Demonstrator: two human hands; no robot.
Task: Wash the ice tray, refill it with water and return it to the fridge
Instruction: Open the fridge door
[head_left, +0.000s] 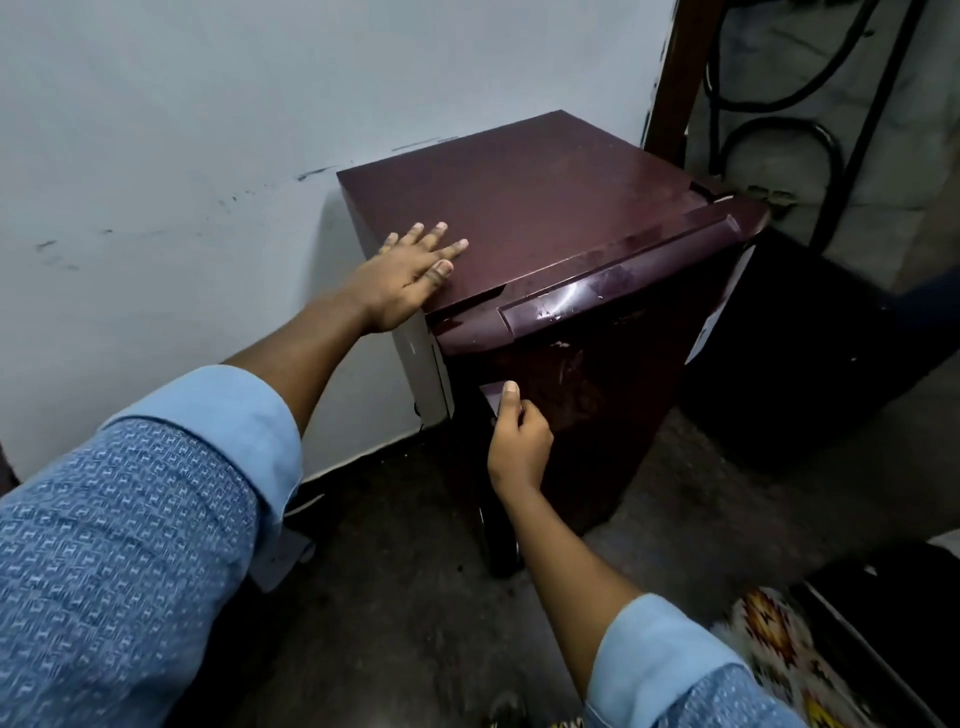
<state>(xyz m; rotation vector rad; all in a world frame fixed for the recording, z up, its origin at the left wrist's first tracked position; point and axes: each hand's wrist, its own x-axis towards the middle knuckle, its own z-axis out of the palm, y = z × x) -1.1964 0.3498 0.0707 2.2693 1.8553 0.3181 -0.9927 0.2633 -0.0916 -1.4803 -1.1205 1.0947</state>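
Presses left hand flat, fingers straight, on near-left corner of upright maroon fridge top; grips fridge's door handle with curled right hand, door front facing camera.

We see a maroon fridge, a pale grey wall with dark scuffs, our blue sleeves with a small white print, and a yellow-and-red patterned rug.

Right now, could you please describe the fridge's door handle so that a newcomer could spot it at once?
Find the small maroon fridge standing against the pale wall. On its dark door, near the left edge below the glossy top band, sits the handle. It is the one paler patch there, gripped by the right hand.
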